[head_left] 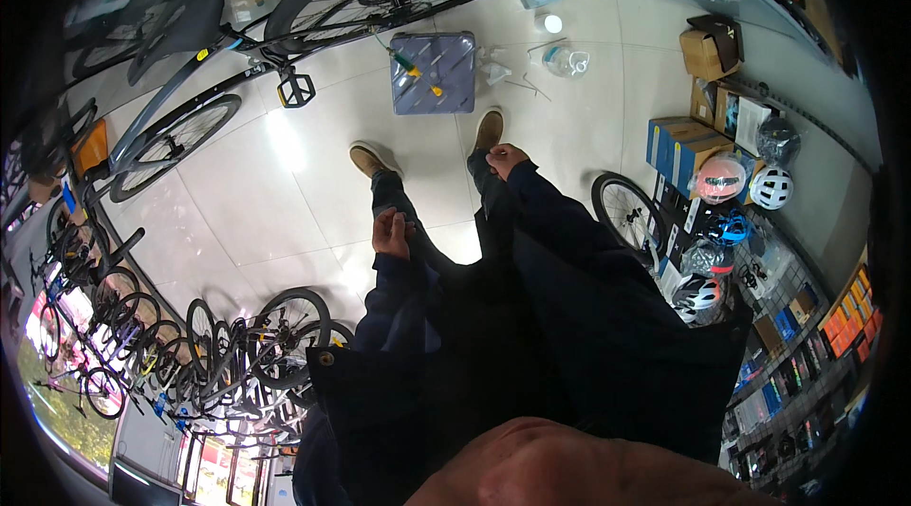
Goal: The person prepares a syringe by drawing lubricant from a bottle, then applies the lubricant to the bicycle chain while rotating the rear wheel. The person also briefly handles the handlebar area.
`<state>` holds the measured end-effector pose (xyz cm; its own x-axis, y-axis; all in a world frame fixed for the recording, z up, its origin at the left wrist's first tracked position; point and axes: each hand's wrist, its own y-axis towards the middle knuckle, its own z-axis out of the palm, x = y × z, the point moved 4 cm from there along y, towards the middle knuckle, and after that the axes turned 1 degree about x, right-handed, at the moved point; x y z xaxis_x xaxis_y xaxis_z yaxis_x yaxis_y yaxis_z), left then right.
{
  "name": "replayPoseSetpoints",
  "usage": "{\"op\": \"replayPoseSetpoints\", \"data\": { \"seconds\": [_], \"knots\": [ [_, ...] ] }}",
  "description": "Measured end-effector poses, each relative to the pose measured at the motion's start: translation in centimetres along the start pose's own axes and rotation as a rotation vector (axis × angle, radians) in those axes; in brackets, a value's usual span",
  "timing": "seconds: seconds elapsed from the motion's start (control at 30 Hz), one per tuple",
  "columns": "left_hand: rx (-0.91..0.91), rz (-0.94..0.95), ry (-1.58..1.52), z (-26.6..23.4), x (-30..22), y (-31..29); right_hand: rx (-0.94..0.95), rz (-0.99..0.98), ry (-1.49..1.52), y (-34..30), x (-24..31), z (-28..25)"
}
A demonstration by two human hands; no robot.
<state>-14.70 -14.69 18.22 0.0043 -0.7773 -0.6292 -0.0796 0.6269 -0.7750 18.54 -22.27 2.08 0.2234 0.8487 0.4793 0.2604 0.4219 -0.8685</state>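
My left hand [391, 233] is held over my left thigh, its fingers curled inward. My right hand [506, 160] is by my right knee with its fingertips pinched together. Whatever either hand may hold is too small or hidden to make out. Beyond my shoes stands a grey square stool [434, 106]. On its top lies a tool with a green and yellow handle [406, 64], beside a small yellow piece [436, 91]. To the right of the stool, crumpled clear plastic [493, 67] and a clear plastic bottle [567, 60] lie on the floor.
A large bicycle [211, 70] stands at the far left, its wheel near the stool. Several bicycles [228, 345] are lined up at the lower left. On the right are cardboard boxes [688, 146], helmets [771, 187] and a wheel [626, 207]. A white round object [548, 23] sits farther off.
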Motion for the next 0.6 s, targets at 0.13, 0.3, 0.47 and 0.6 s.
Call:
{"op": "replayPoseSetpoints", "data": {
  "seconds": [0.13, 0.3, 0.47, 0.6],
  "knots": [
    [0.034, 0.002, -0.008, -2.8, 1.2, 1.8, -0.093, 0.003, -0.488, 6.0, -1.7, 3.0],
    [0.017, -0.082, -0.151, -8.8, 2.6, 4.0, -0.178, -0.242, -0.624, 15.0, 3.4, 7.4],
    [0.009, -0.245, -0.339, -14.7, 3.3, 4.6, -0.256, -0.411, -0.84, 21.1, 10.3, 12.3],
    [-0.028, -0.17, -0.23, -17.7, 1.6, 4.7, -0.217, -0.316, -0.838, 23.0, 12.1, 14.1]
  ]
}}
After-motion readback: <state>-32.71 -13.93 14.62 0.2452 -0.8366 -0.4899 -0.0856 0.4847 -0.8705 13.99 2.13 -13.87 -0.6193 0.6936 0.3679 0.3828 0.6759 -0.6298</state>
